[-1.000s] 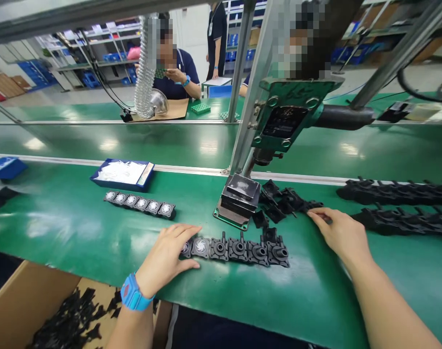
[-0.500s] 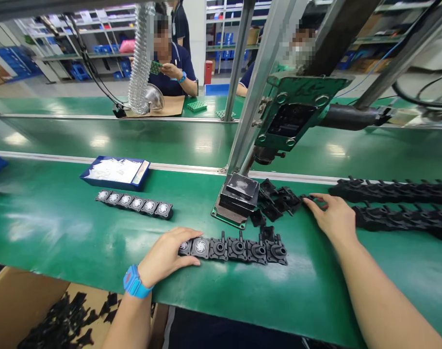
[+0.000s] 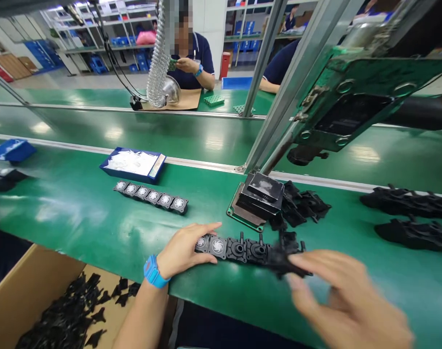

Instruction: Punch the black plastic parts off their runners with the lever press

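My left hand (image 3: pixel 182 249), wearing a blue wristband, grips the left end of a row of black plastic housings (image 3: pixel 238 249) lying on the green bench. Two housings beside the fingers show white swirl-shaped rotors; those further right bear black covers with spouts. Over the row's right end, my right hand (image 3: pixel 348 295) is blurred by motion, its thumb and fingers pinching a black plastic cover (image 3: pixel 281 261). Blur hides whether the cover touches the housings. Just behind this end lies a loose heap of black covers (image 3: pixel 304 206).
A metal press block (image 3: pixel 260 194) and a post (image 3: pixel 271 87) stand behind the row. Another rotor row (image 3: pixel 151 196) and a blue tray (image 3: pixel 133 165) lie left; black assembled rows (image 3: pixel 413 232) lie right. A cardboard box (image 3: pixel 20 286) sits below the bench edge. A co-worker (image 3: pixel 202 53) sits opposite.
My right hand has come from the heap of covers toward me, to the row's right end, with a black cover in its fingers. My left hand stays on the row; the view has shifted.
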Demonstrator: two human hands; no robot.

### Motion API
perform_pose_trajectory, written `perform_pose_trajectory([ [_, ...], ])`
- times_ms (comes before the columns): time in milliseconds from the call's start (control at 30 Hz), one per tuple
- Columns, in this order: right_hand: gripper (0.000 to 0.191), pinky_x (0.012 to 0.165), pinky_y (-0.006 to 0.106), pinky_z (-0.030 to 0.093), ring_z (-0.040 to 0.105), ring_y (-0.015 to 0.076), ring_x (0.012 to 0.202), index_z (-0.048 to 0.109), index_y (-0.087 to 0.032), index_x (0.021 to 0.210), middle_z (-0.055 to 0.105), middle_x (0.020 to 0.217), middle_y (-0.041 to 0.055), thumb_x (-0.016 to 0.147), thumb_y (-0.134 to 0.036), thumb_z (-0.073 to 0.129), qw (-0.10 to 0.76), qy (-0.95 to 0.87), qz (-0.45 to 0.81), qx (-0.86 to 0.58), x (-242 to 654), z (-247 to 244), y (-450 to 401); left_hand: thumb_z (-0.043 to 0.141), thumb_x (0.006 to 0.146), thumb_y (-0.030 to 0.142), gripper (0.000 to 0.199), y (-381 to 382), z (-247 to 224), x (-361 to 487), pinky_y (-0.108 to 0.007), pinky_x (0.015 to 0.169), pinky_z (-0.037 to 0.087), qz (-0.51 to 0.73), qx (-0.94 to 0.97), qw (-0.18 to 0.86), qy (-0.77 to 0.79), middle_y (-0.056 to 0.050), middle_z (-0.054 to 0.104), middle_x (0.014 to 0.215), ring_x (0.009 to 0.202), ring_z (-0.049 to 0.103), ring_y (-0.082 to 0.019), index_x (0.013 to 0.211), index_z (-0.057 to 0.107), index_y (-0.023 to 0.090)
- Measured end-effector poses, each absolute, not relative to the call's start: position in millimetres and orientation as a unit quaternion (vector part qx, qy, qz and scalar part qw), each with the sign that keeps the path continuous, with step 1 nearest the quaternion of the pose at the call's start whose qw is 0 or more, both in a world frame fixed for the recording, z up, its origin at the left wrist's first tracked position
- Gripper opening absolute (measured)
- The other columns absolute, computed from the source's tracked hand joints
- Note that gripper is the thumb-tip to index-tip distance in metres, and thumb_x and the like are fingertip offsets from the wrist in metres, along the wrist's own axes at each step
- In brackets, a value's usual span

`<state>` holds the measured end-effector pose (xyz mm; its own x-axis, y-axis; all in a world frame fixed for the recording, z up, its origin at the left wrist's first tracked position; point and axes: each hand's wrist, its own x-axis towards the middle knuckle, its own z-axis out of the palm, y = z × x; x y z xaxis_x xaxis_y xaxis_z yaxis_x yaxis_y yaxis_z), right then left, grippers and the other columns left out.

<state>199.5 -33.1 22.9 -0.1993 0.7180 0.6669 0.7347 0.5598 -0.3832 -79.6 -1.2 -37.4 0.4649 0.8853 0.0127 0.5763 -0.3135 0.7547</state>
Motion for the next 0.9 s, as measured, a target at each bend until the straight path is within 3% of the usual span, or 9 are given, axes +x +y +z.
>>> perform_pose_trajectory([
  [100, 0.011, 0.082, 0.032, 0.043, 0.066, 0.0133, 0.078, 0.065, -0.025, 0.094, 0.072, 0.083, -0.0026, 0.087, -0.017, 0.062, 0.409, -0.825, 0.036, -0.389, 156, 21, -27, 0.080, 0.077, 0.033, 0.080, -2, -39, -79, -0.040, 0.099, 0.049, 0.234, 0.771, 0.361, 0.469, -0.005, 0.068, 0.124, 0.112, 0.065, -0.024, 0.146, 0.039, 0.030],
  [267, 0.013, 0.088, 0.032, 0.034, 0.064, 0.0107, 0.081, 0.068, -0.023, 0.093, 0.073, 0.087, -0.0046, 0.091, -0.015, 0.058, 0.387, -0.843, 0.064, -0.368, 131, -3, -9, 0.081, 0.075, 0.033, 0.081, -1, -41, -79, -0.038, 0.097, 0.049, 0.242, 0.772, 0.362, 0.463, -0.005, 0.069, 0.122, 0.110, 0.066, -0.023, 0.144, 0.041, 0.028],
  [900, 0.018, 0.084, 0.033, 0.030, 0.060, 0.0119, 0.080, 0.067, -0.019, 0.094, 0.070, 0.081, -0.0003, 0.092, -0.010, 0.052, 0.289, -0.887, 0.055, -0.356, 122, -9, -3, 0.080, 0.076, 0.035, 0.073, -1, -44, -79, -0.036, 0.095, 0.051, 0.240, 0.774, 0.352, 0.468, -0.003, 0.071, 0.117, 0.106, 0.067, -0.023, 0.140, 0.045, 0.029],
])
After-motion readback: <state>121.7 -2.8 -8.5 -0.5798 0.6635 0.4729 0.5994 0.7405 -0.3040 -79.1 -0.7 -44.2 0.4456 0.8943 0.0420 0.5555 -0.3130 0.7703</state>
